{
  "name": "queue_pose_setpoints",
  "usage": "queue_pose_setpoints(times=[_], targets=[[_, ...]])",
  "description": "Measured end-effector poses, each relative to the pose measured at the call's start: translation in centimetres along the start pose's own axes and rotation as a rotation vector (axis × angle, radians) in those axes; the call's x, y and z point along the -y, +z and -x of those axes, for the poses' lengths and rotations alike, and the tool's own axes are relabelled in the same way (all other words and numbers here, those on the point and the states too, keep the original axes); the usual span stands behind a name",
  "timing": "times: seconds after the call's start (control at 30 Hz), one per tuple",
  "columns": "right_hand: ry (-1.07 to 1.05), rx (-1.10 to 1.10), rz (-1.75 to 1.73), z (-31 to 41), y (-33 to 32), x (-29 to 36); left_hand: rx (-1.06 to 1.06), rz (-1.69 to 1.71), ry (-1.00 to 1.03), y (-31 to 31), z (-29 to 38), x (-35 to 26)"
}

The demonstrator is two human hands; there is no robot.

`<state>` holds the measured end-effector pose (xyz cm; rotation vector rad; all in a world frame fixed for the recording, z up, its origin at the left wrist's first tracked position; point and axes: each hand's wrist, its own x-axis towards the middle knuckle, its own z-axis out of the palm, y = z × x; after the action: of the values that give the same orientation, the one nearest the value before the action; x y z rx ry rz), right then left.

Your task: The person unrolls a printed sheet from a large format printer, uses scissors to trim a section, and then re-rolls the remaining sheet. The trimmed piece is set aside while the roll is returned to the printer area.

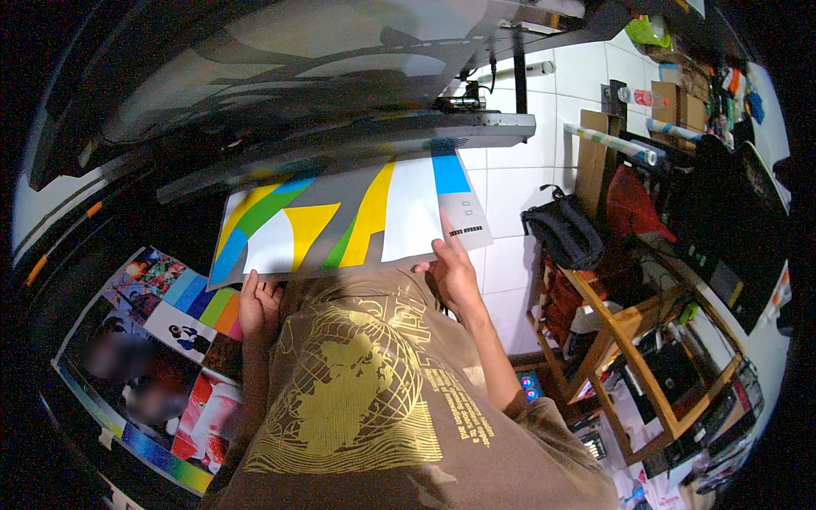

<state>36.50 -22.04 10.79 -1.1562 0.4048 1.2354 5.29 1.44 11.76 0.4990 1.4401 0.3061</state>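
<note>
A translucent printed sheet [338,223], with blue, green, yellow and white shapes, stretches in front of me below a large-format printer [344,70]. Its far edge is hidden behind the printer's grey front bar [503,129]. My right hand [454,271] grips the sheet's near edge toward the right, thumb on top and a finger showing through the film from beneath. At the near left corner, my left hand [258,309] pinches the same edge, its fingers partly in shadow. Small dark writing is visible on the clear right margin.
To my left lies a printed sheet of photos and colour bars [153,363]. On the right are a black bag [564,226], a wooden frame [637,370], printed rolls [612,143], a plastic bottle [641,97] and cardboard [593,159]. White floor tiles [513,268] show beside me.
</note>
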Motion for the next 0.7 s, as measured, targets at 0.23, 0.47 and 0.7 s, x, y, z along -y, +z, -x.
queue_pose_setpoints(times=[0.23, 0.47, 0.7], targets=[[0.018, 0.023, -0.079, 0.3, 0.4, 0.4, 0.063, 0.021, 0.008, 0.3, 0.0, -0.3], [0.058, -0.023, -0.055, 0.2, 0.7, 0.7, 0.057, 0.068, -0.050, 1.4, 0.9, -1.3], [0.069, -0.058, -0.198, 0.2, 0.2, -0.1, 0.352, 0.317, 0.048, -0.2, -0.3, 0.8]])
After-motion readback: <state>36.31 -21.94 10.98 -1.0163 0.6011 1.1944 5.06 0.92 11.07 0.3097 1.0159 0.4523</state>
